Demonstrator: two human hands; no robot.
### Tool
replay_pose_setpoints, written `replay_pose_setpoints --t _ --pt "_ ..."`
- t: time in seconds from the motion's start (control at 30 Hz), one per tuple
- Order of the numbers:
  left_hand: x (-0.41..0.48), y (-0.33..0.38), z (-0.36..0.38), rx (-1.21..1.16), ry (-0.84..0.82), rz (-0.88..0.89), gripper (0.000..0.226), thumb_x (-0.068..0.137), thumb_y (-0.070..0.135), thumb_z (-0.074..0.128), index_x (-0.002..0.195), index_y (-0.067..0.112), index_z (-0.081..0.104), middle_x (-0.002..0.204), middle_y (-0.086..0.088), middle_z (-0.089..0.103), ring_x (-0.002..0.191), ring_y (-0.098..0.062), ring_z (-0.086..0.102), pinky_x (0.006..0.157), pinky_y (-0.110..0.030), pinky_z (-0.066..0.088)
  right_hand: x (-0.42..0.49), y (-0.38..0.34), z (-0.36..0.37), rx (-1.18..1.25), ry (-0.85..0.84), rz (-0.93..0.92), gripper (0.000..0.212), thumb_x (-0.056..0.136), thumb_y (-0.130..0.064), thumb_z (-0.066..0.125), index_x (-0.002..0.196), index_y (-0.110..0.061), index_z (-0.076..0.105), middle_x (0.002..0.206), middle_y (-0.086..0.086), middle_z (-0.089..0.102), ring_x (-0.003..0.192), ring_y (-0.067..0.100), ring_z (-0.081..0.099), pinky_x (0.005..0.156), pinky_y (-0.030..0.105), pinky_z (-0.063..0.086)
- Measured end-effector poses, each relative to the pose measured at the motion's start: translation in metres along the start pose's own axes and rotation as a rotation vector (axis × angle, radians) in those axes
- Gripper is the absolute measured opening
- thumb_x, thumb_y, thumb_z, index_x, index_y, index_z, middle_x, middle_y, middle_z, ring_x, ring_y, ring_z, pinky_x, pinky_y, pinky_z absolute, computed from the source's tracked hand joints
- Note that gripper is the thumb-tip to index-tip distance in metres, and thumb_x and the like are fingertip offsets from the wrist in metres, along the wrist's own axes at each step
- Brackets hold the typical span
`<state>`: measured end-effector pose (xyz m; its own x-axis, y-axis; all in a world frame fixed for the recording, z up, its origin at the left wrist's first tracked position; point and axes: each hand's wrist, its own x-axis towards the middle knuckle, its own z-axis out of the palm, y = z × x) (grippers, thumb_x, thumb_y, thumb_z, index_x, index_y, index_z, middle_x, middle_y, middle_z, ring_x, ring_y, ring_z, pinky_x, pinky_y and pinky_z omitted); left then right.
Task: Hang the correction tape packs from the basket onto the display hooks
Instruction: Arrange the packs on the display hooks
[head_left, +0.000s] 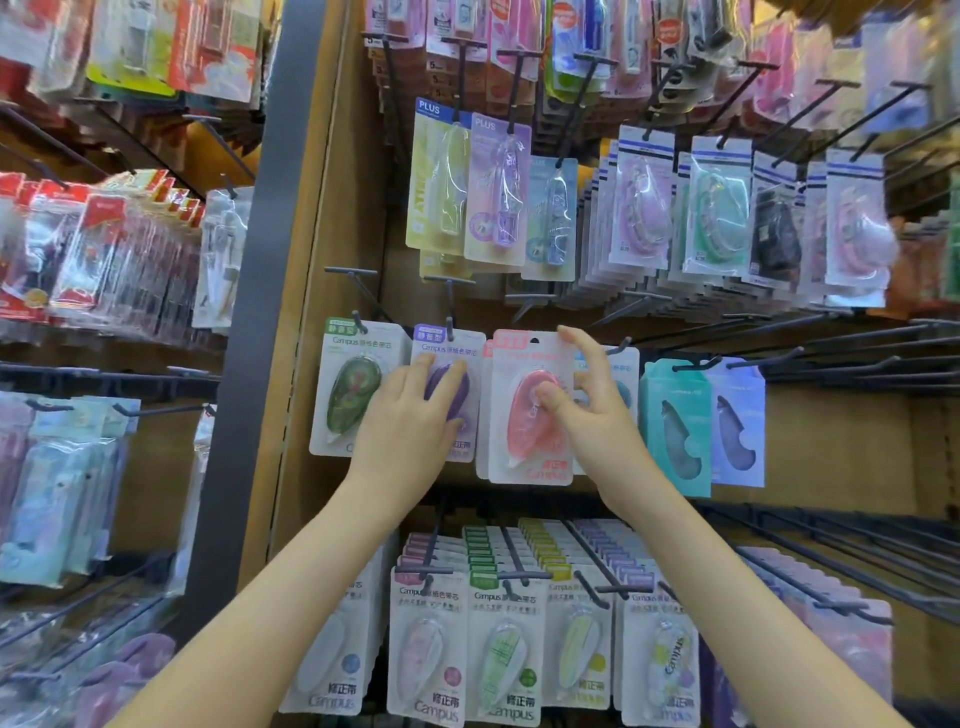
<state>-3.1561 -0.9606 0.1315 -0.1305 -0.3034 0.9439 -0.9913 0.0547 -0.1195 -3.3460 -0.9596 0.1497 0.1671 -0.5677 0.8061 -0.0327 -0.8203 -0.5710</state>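
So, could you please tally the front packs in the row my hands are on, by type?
Card packs: 4 (green, purple, pink, blue)
Boxes: 2 (teal, lilac)
Total: 6

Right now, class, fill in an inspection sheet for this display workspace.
Surface: wooden display board with black hooks, some bare.
Job's things: pink pack at the hook row; purple pack and green pack hang left of it; basket not seen.
Clutter: nothing seen.
Grippers: left hand rests flat on purple pack; right hand pinches pink pack.
Cables: nothing seen.
Surroundings: packed stationery racks at left.
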Motion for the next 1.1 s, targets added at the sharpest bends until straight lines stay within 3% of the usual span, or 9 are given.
replay_pose_setpoints --t 0.1,0.2,0.3,0.43,0.53,0.63,0.77,0.87,1.1 --pt "0.005 -0.002 0.000 0.054 -0.040 0.021 0.070 0.059 0.018 0.091 0.122 0.002 0.064 0.113 -0.029 0.065 0.093 -0.043 0.066 0.072 -0.046 0.057 0.002 -0.003 0.003 -0.064 -0.023 -0.019 0.050 0.100 -0.019 0.051 0.135 -0.052 0.038 0.139 -0.013 0.047 0.120 0.010 0.053 0.100 0.030 0.047" --pt "0.002 -0.005 -0.001 -0.038 -0.035 -0.001 0.064 0.071 0.006 0.080 0.131 0.001 0.057 0.124 -0.028 0.059 0.104 -0.044 0.060 0.084 -0.048 0.053 0.004 -0.005 0.003 -0.152 -0.006 -0.033 0.053 0.100 -0.017 0.048 0.144 -0.044 0.035 0.150 -0.009 0.040 0.131 0.013 0.044 0.111 0.036 0.036" --pt "0.001 -0.011 -0.008 -0.275 -0.019 -0.078 0.058 0.085 0.001 0.060 0.140 0.006 0.048 0.136 -0.020 0.051 0.118 -0.040 0.049 0.097 -0.045 0.042 0.007 -0.007 0.003 -0.244 0.024 -0.036 0.050 0.101 -0.017 0.045 0.145 -0.040 0.037 0.147 -0.002 0.042 0.124 0.008 0.043 0.105 0.024 0.032" --pt "0.010 -0.018 -0.023 -0.413 -0.050 -0.140 0.059 0.089 0.004 0.052 0.145 0.018 0.043 0.140 -0.008 0.049 0.125 -0.027 0.045 0.101 -0.032 0.034 0.013 -0.003 0.009 -0.397 0.010 0.041 0.047 0.103 -0.026 0.039 0.147 -0.040 0.035 0.139 0.003 0.039 0.117 0.014 0.040 0.091 0.022 0.027" --pt "0.011 -0.016 -0.028 -0.442 -0.073 -0.152 0.058 0.090 0.009 0.054 0.145 0.021 0.041 0.137 -0.007 0.050 0.121 -0.023 0.047 0.095 -0.025 0.034 0.010 -0.001 0.020 -0.519 0.025 0.066 0.062 0.095 -0.044 0.050 0.150 -0.040 0.023 0.127 0.002 0.033 0.119 0.020 0.042 0.097 0.031 0.035" --pt "0.008 -0.010 -0.025 -0.425 -0.099 -0.136 0.059 0.093 0.017 0.057 0.148 0.023 0.036 0.137 -0.005 0.047 0.122 -0.019 0.046 0.091 -0.020 0.032 0.007 0.006 0.033 -0.703 0.064 0.058 0.086 0.085 -0.057 0.059 0.152 -0.040 0.008 0.137 0.006 0.025 0.131 0.028 0.029 0.107 0.044 0.034" --pt "0.007 -0.004 -0.017 -0.340 -0.052 -0.108 0.059 0.093 0.017 0.058 0.148 0.017 0.036 0.138 -0.010 0.045 0.125 -0.024 0.042 0.097 -0.029 0.038 0.009 0.013 0.047 -0.786 0.125 0.063 0.093 0.087 -0.056 0.059 0.152 -0.038 -0.005 0.152 0.009 0.009 0.140 0.031 0.013 0.109 0.046 0.030" --pt "0.004 -0.003 -0.010 -0.249 -0.032 -0.080 0.059 0.095 0.018 0.058 0.148 0.015 0.035 0.137 -0.012 0.045 0.123 -0.025 0.042 0.097 -0.031 0.040 0.012 0.017 0.054 -0.789 0.143 0.069 0.093 0.089 -0.054 0.058 0.152 -0.035 -0.008 0.156 0.011 0.003 0.142 0.032 0.012 0.110 0.046 0.029" --pt "0.000 -0.003 -0.003 -0.092 0.008 -0.019 0.057 0.078 0.010 0.075 0.131 0.003 0.055 0.123 -0.028 0.056 0.104 -0.043 0.057 0.079 -0.045 0.052 0.013 0.022 0.057 -0.838 0.165 0.076 0.093 0.090 -0.057 0.054 0.151 -0.036 -0.012 0.157 0.013 0.006 0.140 0.034 0.017 0.109 0.046 0.030"
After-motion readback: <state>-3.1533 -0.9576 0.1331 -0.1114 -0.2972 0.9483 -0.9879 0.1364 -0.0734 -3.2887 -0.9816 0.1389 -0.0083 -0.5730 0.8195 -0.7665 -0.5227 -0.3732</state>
